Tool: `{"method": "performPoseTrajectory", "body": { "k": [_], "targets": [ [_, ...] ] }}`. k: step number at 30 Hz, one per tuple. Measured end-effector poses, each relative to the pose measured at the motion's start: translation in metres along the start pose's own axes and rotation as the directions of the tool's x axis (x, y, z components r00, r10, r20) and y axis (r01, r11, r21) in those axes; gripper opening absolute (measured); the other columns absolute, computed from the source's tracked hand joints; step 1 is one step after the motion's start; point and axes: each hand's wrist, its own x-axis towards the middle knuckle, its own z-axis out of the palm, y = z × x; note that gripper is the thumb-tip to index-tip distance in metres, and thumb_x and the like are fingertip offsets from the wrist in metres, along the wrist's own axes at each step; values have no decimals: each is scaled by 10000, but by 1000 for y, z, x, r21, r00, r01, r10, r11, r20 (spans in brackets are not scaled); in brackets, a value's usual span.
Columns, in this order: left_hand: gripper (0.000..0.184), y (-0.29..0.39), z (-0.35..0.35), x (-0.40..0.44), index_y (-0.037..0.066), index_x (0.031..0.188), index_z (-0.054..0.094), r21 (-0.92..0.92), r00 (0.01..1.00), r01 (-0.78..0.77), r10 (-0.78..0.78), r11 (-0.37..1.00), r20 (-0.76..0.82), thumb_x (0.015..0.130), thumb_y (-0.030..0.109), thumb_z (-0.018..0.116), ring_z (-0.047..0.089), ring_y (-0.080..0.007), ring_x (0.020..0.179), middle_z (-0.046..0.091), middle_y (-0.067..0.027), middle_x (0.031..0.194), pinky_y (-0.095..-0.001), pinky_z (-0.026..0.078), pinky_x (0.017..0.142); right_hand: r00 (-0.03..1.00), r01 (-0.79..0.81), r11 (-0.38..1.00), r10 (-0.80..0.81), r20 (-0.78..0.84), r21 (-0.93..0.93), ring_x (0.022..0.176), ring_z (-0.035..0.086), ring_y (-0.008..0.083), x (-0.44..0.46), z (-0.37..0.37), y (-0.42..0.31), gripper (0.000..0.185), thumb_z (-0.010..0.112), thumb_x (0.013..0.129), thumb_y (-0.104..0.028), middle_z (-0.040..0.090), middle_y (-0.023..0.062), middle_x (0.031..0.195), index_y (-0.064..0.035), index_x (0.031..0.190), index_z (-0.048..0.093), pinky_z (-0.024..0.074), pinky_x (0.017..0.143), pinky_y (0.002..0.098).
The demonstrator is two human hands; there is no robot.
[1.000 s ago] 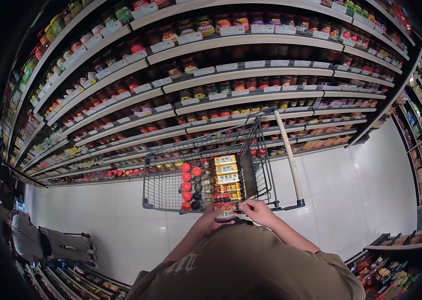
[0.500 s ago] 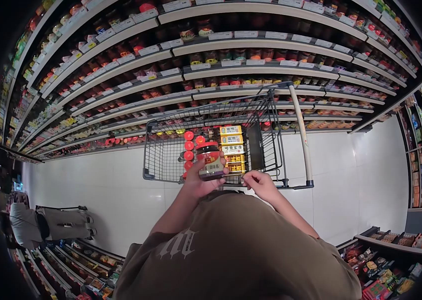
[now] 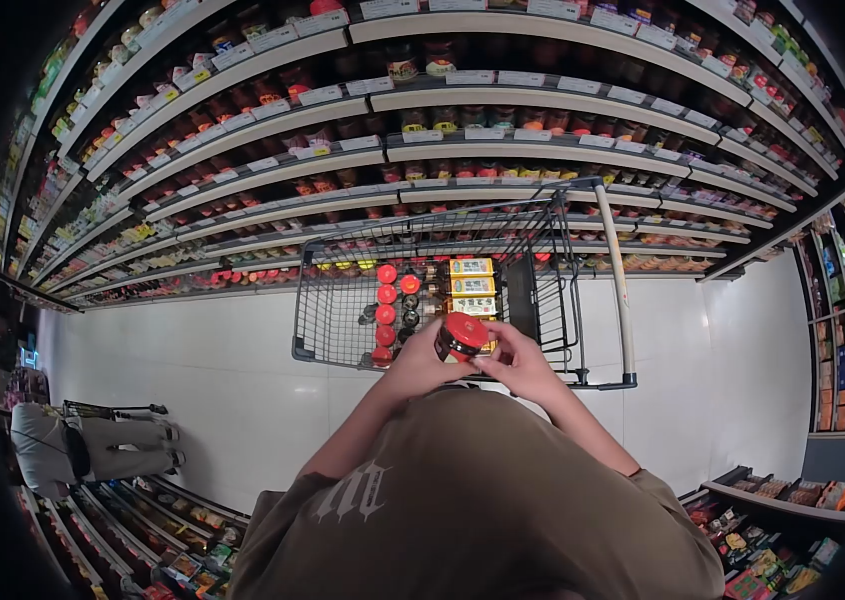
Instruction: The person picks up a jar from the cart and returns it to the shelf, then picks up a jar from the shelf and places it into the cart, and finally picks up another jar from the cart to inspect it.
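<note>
A dark glass jar with a red lid (image 3: 466,331) is held over the near side of the shopping cart (image 3: 343,349), its lid turned up toward the camera. My left hand (image 3: 421,363) is wrapped round its left side. On the right, my right hand (image 3: 521,364) grips the jar with fingers and thumb. Inside the cart stand several red-lidded jars (image 3: 387,294), some dark-lidded jars (image 3: 411,318) and several yellow-and-white packages (image 3: 473,286). The jar and my hands hide part of the nearest packages.
Shelves (image 3: 543,104) full of jars run along the far side of the cart. The cart's pale handle (image 3: 616,270) is at its right end. Another person (image 3: 93,447) is at the lower left beside a dark cart. More shelves (image 3: 783,497) stand at the lower right.
The jar went from upright with its label showing to lid toward the camera. My right hand, earlier apart from it, has closed on it. The cart appears slightly further right.
</note>
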Motion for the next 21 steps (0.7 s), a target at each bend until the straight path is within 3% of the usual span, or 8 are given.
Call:
{"method": "performPoseTrajectory", "body": {
  "k": [1, 3, 4, 9, 11, 17, 19, 21],
  "targets": [
    [739, -7, -3, 3, 3, 1320, 499, -6, 1000, -9, 9, 1000, -5, 694, 201, 836, 584, -231, 1201, 583, -147, 1304, -347, 477, 981, 997, -67, 994, 70, 36, -85, 794, 622, 109, 4, 2, -16, 681, 809, 801, -240, 649, 87, 1078, -15, 1351, 475, 512, 718, 261],
    [831, -23, -9, 5, -3, 1348, 488, 393, 959, -240, 279, 887, -44, 638, 235, 847, 487, -321, 1313, 472, -207, 1420, -389, 401, 1073, 998, 31, 997, -27, 48, -75, 983, 660, 194, 12, 15, -13, 744, 813, 790, -250, 643, 142, 1158, -24, 1387, 431, 528, 846, 321],
    [911, -25, -9, 4, -18, 1381, 458, 331, 970, -221, 241, 917, -23, 611, 270, 850, 410, -377, 1363, 360, -247, 1493, -407, 358, 1110, 997, -6, 985, 20, 81, -170, 1122, 629, 239, 16, 17, -16, 782, 820, 781, -257, 625, 175, 1215, -27, 1404, 409, 500, 943, 346],
    [936, -25, -25, 1, -31, 1422, 405, 352, 971, -201, 232, 914, -49, 664, 302, 843, 381, -374, 1387, 344, -260, 1499, -406, 342, 1127, 999, -43, 989, 46, 22, -142, 1133, 605, 194, 37, 35, 0, 787, 831, 773, -237, 616, 144, 1237, 1, 1399, 418, 488, 954, 320],
    [984, -27, -34, 0, -39, 1457, 335, 387, 965, -210, 253, 898, -65, 702, 342, 837, 349, -371, 1408, 318, -270, 1510, -409, 325, 1141, 990, -122, 973, 107, 87, 195, 1103, 602, 169, 50, 44, 15, 710, 818, 786, -182, 615, 101, 1225, 5, 1370, 460, 485, 943, 300],
    [981, -81, -72, 16, -40, 1484, 272, 74, 971, -199, 207, 977, -119, 805, 482, 752, 259, -382, 1451, 233, -273, 1558, -411, 270, 1161, 922, -307, 833, 381, -74, 461, 822, 623, 100, 104, 34, 12, 433, 783, 820, -193, 638, 5, 969, -86, 1176, 559, 504, 625, 271],
    [905, -98, -105, 12, -46, 1444, 367, 132, 990, 110, -97, 985, -102, 840, 550, 681, 253, -384, 1453, 287, -274, 1537, -411, 284, 1152, 908, -259, 793, 395, -141, 551, 810, 628, 105, 135, 12, -3, 394, 770, 833, -197, 639, 6, 967, -90, 1140, 548, 499, 627, 270],
    [798, -124, -133, -4, -44, 1396, 456, 231, 972, 229, -208, 946, -113, 898, 560, 612, 286, -366, 1444, 344, -281, 1509, -403, 283, 1151, 937, -43, 824, 230, -264, 565, 812, 632, 111, 169, -10, -30, 372, 764, 837, -171, 630, -1, 980, -91, 1119, 535, 491, 640, 256]
  ]
}}
